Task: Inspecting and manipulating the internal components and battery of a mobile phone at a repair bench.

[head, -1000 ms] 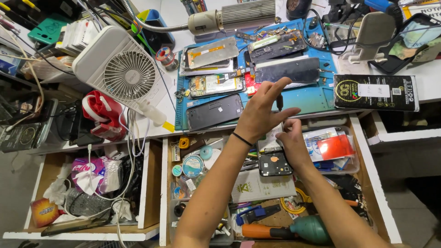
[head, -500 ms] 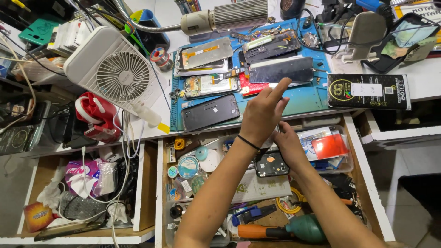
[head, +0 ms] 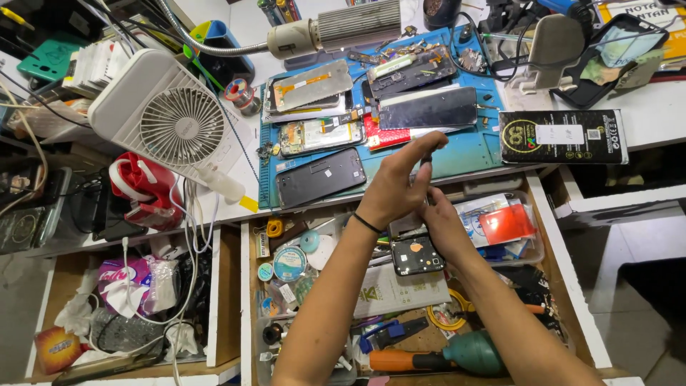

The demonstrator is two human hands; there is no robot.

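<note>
A: Workbench, blue mat point(head: 471, 154); open drawer point(head: 572, 286) at its front edge.

B: Left hand point(head: 396, 187) and right hand point(head: 439, 221) are joined, pinching a thin dark tool point(head: 426, 159); grip unclear. Camera module point(head: 416, 255) lies below, to be approached steadily.

The blue mat point(head: 468, 154) on the bench looks like matt rubber — smooth, a little smudged. The dark phone panel point(head: 320, 176) lying on it is glossy, glass-like. The white fan point(head: 166, 118) has a matt plastic shell and grille. The drawer's wall point(head: 246, 300) is pale bare wood — unvarnished. The teal bulb blower point(head: 473, 353) looks soft, smooth rubber.
</note>
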